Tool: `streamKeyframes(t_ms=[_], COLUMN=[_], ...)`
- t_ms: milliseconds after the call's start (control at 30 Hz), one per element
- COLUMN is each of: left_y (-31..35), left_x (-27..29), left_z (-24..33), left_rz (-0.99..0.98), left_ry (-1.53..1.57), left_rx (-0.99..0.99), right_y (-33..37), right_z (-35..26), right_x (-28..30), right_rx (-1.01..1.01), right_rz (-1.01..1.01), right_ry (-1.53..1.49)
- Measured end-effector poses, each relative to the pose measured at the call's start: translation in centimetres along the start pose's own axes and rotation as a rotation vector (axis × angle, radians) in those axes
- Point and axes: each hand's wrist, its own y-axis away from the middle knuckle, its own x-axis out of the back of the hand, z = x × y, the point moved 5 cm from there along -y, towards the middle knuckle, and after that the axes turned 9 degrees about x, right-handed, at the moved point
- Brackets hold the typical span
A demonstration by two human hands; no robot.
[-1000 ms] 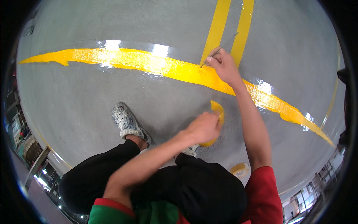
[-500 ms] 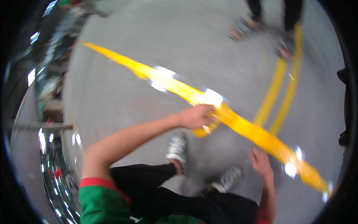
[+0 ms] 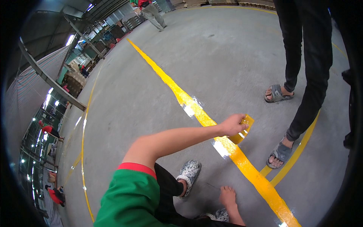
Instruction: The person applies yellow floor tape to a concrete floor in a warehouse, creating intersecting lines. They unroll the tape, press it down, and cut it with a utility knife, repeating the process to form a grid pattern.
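Observation:
My left hand (image 3: 231,125) is closed on a roll of yellow tape (image 3: 244,129), held just to the right of a long yellow floor strip (image 3: 247,168). Light glints off the roll, and my fingers cover part of it. Beneath my left forearm the strip runs on diagonally, with glossy, clear-looking patches overlapping its edges. Low in the view, my right hand (image 3: 227,196) is to the left of the strip, near my shoe. Its fingers look curled, with nothing visible in them.
Another person's sandalled feet (image 3: 280,155) stand close on the right, past the strip. My patterned clogs (image 3: 190,172) are below my left arm. Older yellow lines (image 3: 84,151) cross the grey floor. A leaning post (image 3: 56,85) and several people are at the left; another person (image 3: 151,15) is farther off.
The view has swung up, showing more of the far floor and the other person's legs. My left hand has gone from over the strip to its right side, still holding the roll.

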Motion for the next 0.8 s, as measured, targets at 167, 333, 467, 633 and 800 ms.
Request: streamKeyframes(t_ms=[167, 333, 467, 633, 800], left_y=[-3.1, -5.3, -6.5, -9.8, -9.5], left_x=[-0.2, -0.1, 0.7, 4.3, 7.9], left_z=[-0.3, 0.2, 3.6, 8.7, 6.6], left_rz=[0.136, 0.143, 0.186, 0.348, 0.461], left_ry=[-0.165, -0.066, -0.078, 0.230, 0.465], left_rx=[-0.074, -0.048, -0.081, -0.147, -0.112], right_y=[1.4, 1.7, 1.5, 1.3, 1.1], right_z=[-0.7, -1.7, -2.4, -2.1, 0.1], right_x=[-0.8, -1.2, -0.8, -0.1, 1.0], right_rx=[-0.106, -0.055, 0.003, -0.008, -0.098], right_rz=[0.119, 0.195, 0.202, 0.144, 0.117], right_ry=[-0.090, -0.046, 0.019, -0.060, -0.167])
